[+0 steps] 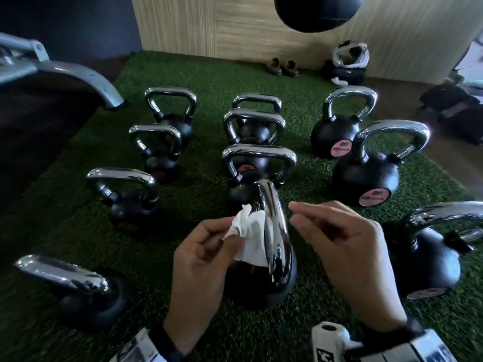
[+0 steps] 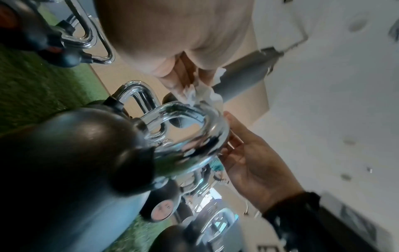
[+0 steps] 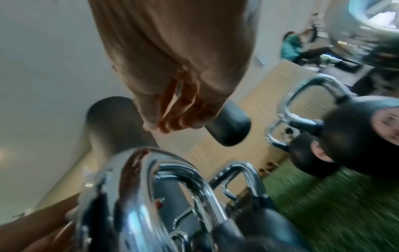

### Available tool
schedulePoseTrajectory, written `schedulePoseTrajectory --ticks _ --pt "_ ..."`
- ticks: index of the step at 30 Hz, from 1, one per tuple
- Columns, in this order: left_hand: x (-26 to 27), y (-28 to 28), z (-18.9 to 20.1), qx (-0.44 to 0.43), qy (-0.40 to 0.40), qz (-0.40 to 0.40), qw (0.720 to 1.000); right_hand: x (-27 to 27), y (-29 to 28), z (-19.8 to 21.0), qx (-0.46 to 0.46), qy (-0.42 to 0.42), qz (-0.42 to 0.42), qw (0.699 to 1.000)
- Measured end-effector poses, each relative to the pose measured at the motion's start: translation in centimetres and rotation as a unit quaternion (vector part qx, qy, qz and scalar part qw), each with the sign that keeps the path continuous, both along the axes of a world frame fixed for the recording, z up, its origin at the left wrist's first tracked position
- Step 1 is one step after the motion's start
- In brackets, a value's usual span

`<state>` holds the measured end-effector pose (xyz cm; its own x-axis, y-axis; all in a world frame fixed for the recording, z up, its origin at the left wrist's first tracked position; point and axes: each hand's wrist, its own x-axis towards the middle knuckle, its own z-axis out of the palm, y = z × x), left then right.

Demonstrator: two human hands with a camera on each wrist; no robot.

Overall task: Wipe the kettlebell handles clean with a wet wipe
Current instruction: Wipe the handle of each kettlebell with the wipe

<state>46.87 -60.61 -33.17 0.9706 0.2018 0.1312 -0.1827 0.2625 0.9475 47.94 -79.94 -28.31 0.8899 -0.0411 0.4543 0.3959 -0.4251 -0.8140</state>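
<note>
Kettlebell: a black round-bodied kettlebell with a thick polished chrome loop handle (image 1: 274, 231) stands on the green artificial turf (image 1: 183, 205) directly below the head camera, between the two hands, handle seen edge-on.
Wet wipe: a crumpled white wet wipe (image 1: 248, 236) lies against the left side of that chrome handle, bunched at its upper end; in the left wrist view the wipe (image 2: 205, 95) sits at the top of the handle loop (image 2: 194, 136).
Left hand: the left hand (image 1: 206, 252) pinches the wipe between thumb and curled fingers (image 1: 209, 231), pressing it to the handle's side.
Right hand: the right hand (image 1: 345, 246) hovers just right of the handle, fingers (image 1: 308, 212) loosely extended and spread a little, holding nothing; the head view shows a small gap between fingertips and chrome, while the left wrist view shows the palm (image 2: 254, 162) close beside the loop, contact there unclear.
Other kettlebells: more black kettlebells with chrome handles stand in rough rows on the turf, among them one straight behind the task kettlebell (image 1: 258, 165), two larger ones with pink round labels at right (image 1: 366, 176), one at near right (image 1: 423, 257) and one at near left (image 1: 78, 288).
Surroundings: a pair of brown shoes (image 1: 282, 67) and a white-and-black bag (image 1: 350, 61) sit by the pale wood-panelled wall (image 1: 209, 22); a black hanging punch bag (image 1: 316, 11) is at top.
Wrists: white-and-black wrist devices (image 1: 332, 340) on dark straps show at the bottom edge.
</note>
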Motion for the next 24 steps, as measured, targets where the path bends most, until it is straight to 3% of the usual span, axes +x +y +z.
schedulePoseTrajectory --ticks 4,10,15,19,22,24 --pt "0.7 -0.1 2.2 -0.11 0.047 -0.051 0.991 -0.3 1.6 1.7 -0.054 -0.026 0.058 0.996" --pt "0.5 -0.2 3.9 -0.119 0.075 -0.137 0.981 0.2 2.4 1.3 -0.012 -0.036 0.069 0.997" --pt "0.8 -0.2 4.4 -0.054 0.053 -0.146 0.986 -0.2 2.3 1.4 0.039 -0.026 0.088 0.995" --pt "0.8 -0.3 4.8 -0.102 0.022 -0.204 0.973 0.3 1.4 1.2 0.087 -0.011 0.069 0.994" --pt "1.6 0.2 3.2 0.048 0.016 -0.12 0.991 0.7 0.1 0.8 0.126 0.001 0.047 0.991" --pt "2.5 1.2 0.7 0.222 0.04 -0.062 0.972 0.8 -1.1 0.1 0.159 0.016 0.01 0.987"
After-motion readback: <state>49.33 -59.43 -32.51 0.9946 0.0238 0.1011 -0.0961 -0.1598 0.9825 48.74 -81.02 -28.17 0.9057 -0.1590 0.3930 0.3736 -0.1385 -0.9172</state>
